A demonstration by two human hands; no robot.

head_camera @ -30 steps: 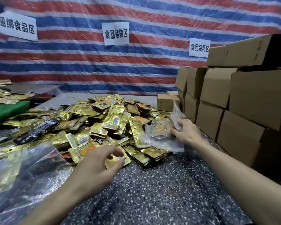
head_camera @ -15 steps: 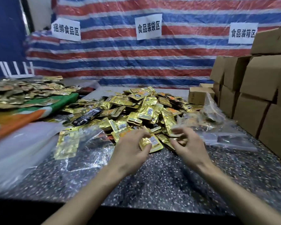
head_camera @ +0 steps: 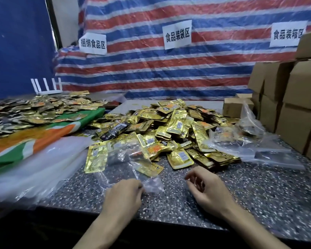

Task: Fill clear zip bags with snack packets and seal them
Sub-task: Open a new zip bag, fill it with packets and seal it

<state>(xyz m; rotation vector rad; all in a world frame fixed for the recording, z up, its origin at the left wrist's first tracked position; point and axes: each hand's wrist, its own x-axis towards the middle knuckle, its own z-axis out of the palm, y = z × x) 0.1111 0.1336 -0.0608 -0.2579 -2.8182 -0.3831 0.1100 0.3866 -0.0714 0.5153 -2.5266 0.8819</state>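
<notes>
Left hand (head_camera: 123, 193) is curling at the clear bag's (head_camera: 126, 169) near edge, grasp unclear; right hand (head_camera: 206, 188) is hovering released.

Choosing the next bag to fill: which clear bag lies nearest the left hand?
The flat bag beside the left hand; the bulging bag lies far right, by the boxes.

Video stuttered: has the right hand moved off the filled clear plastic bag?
Yes. The right hand came off the filled clear plastic bag, drawing back leftward, before the gold packet pile.
</notes>
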